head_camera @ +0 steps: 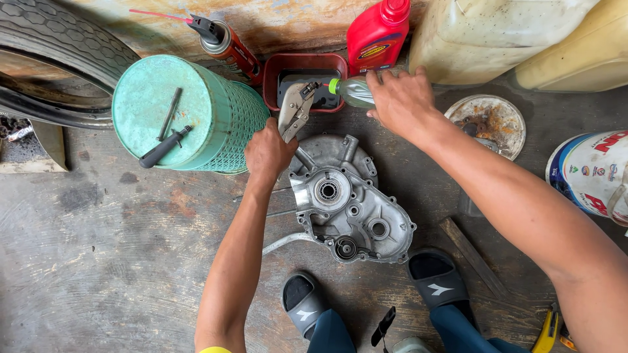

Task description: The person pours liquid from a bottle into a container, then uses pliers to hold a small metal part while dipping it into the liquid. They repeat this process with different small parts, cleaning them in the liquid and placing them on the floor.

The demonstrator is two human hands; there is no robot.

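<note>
left hand (267, 151) clenched round the handles of grey metal locking pliers (296, 111), long axis running up and away from the fist, jaws pointing at the dark red plastic tray (273, 73). right hand (400, 98) closed over a small clear plastic bottle with green cap (352, 91), lying sideways, cap toward the pliers. silver cast aluminium engine cover (350, 199) lies flat on the concrete floor (104, 248) just below both hands, nearer the left.

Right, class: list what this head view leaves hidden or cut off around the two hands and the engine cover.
- Clear bottle: its body is hidden under the right hand.
- Locking pliers: handles hidden inside the left hand.
- Red tray: contents too dark to tell.
- Engine cover: underside unseen.
- Tyre: cut by the left edge.
</note>
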